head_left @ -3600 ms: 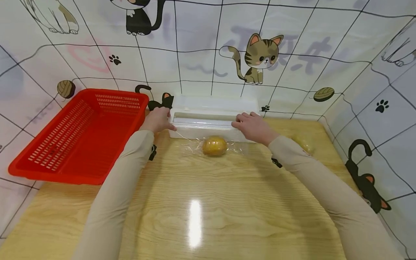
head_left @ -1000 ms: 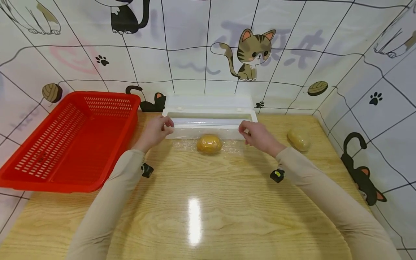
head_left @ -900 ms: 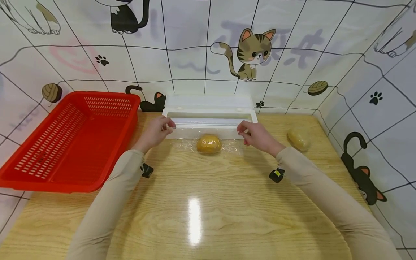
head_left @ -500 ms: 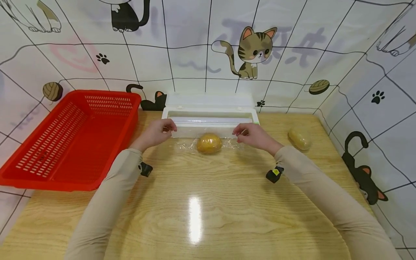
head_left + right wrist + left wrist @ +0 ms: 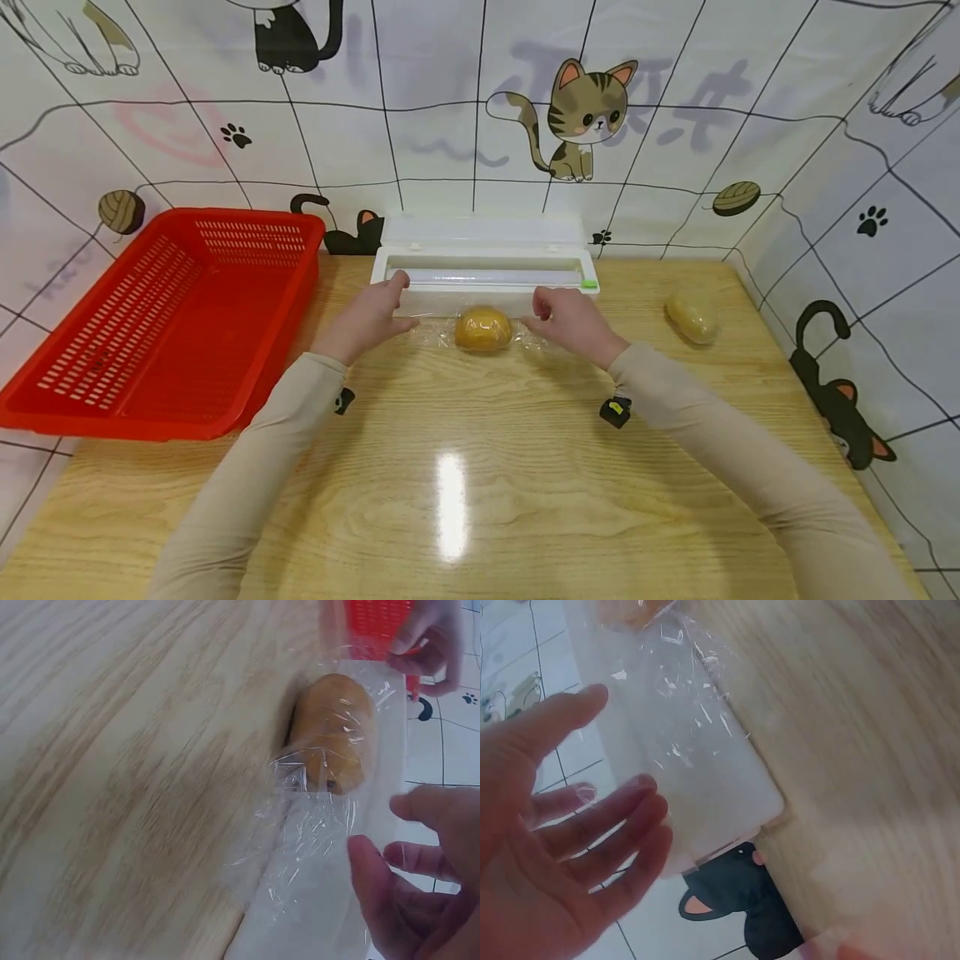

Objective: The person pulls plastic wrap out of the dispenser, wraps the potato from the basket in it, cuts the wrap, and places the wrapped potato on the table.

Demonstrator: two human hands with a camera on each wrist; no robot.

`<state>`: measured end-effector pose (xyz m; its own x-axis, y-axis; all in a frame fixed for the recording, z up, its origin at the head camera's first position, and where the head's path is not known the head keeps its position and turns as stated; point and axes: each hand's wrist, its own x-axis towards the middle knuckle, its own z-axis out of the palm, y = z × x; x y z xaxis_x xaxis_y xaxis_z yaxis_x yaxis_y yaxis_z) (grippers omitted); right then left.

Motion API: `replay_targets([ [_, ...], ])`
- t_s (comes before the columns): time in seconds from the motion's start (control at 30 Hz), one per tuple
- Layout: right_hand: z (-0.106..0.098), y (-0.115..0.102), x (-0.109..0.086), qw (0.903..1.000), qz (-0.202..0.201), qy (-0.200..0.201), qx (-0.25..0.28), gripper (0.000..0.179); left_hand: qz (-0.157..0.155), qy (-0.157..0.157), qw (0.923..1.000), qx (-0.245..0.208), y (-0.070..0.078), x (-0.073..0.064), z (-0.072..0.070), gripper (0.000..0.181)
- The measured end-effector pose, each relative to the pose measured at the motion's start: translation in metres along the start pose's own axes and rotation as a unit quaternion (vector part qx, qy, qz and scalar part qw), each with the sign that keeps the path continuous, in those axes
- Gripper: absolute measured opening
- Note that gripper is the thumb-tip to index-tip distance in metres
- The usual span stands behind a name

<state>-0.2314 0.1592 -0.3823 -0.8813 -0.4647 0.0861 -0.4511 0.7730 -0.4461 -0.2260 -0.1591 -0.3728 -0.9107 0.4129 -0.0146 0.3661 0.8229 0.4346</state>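
A golden-brown, oval, potato-like piece (image 5: 483,329) lies on clear cling film (image 5: 300,847), which partly covers it, at the front of a white cling film box (image 5: 427,304). The box lid stands up at the back, and a film roll (image 5: 487,277) lies inside. My left hand (image 5: 367,317) is at the box's left front corner, thumb and fingers apart, holding nothing. To the right of the potato-like piece, my right hand (image 5: 573,323) hovers over the film with its fingers loosely bent and a gap between thumb and forefinger. A green slider (image 5: 588,284) sits at the box's right end.
A red perforated basket (image 5: 225,333) stands on the left of the wooden table (image 5: 525,483). Towards the back right lies a pale yellow oval piece (image 5: 692,317) with a glossy surface. Cat-patterned sheeting (image 5: 450,150) rises behind and at the sides.
Both hands were pinched at the film's ends above the box front; now their fingers have parted. The right hand has come lower and left, towards the potato-like piece, uncovering the green slider.
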Motion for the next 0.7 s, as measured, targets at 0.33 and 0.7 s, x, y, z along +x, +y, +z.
replay_targets([
  [0.33, -0.001, -0.005, 0.003, 0.9944, -0.002, 0.043, -0.097, 0.022, 0.042, 0.061, 0.9796, 0.187, 0.028, 0.008, 0.003, 0.046],
  [0.7, 0.006, -0.025, 0.008, 0.9895, -0.004, 0.037, -0.139, 0.030, 0.103, 0.052, 0.9762, 0.184, 0.054, 0.037, 0.027, 0.017],
])
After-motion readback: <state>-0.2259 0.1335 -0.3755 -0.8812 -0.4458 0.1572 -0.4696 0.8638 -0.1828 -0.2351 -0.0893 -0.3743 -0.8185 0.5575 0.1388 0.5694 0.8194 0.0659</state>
